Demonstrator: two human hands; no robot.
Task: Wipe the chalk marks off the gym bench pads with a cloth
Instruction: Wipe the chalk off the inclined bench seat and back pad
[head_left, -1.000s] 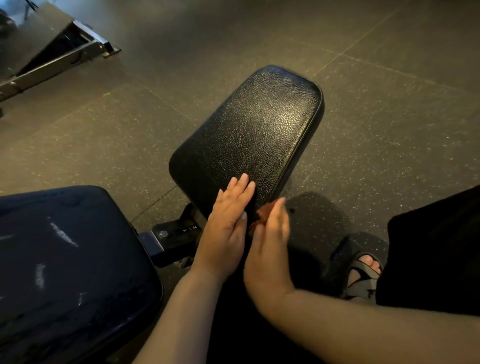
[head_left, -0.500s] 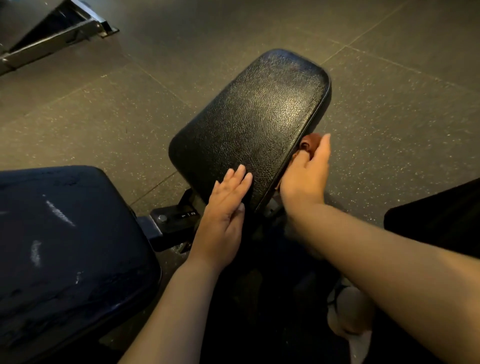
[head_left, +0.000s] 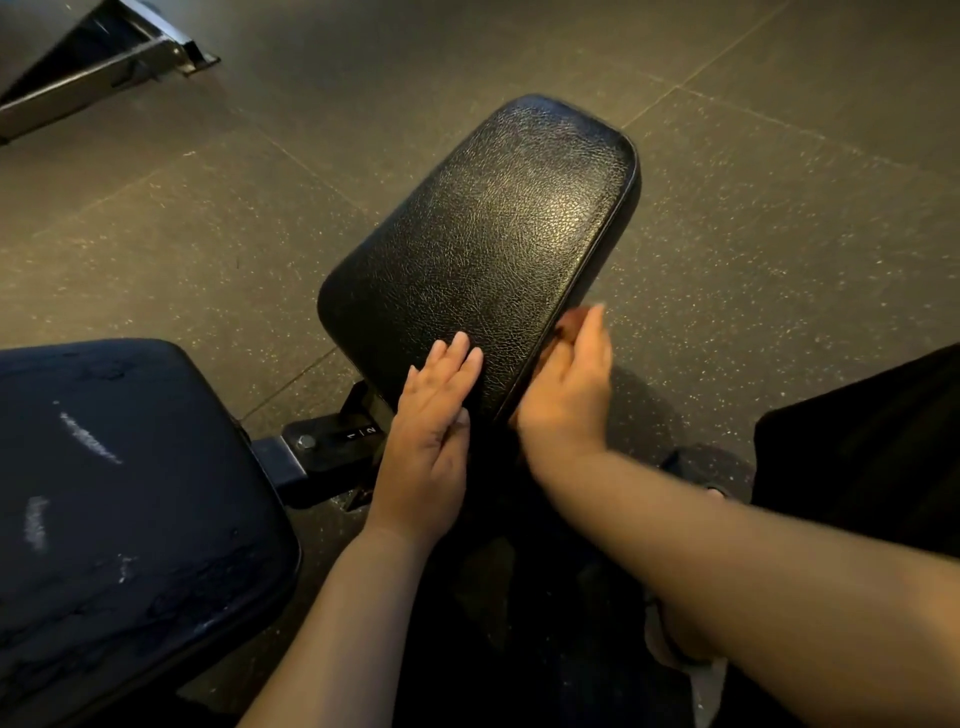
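Observation:
The small black seat pad (head_left: 493, 234) stretches away from me at the centre, its grained top showing no white marks. My left hand (head_left: 431, 436) lies flat on its near end, fingers straight. My right hand (head_left: 571, 384) is against the pad's right side edge, blurred with motion, holding a brown cloth (head_left: 569, 325) between thumb and fingers; most of the cloth is hidden. The larger dark back pad (head_left: 156, 519) at lower left carries white chalk streaks (head_left: 88, 441).
A black metal hinge bracket (head_left: 332, 441) with numbered settings joins the two pads. Speckled rubber flooring (head_left: 779, 234) surrounds the bench. Another machine's metal frame (head_left: 104, 57) sits at the top left. My dark-clothed leg (head_left: 883, 467) and sandalled foot are at the right.
My right hand ran the cloth forward along the pad's right edge, then drew back a little toward me. My left hand stayed flat on the pad's near end.

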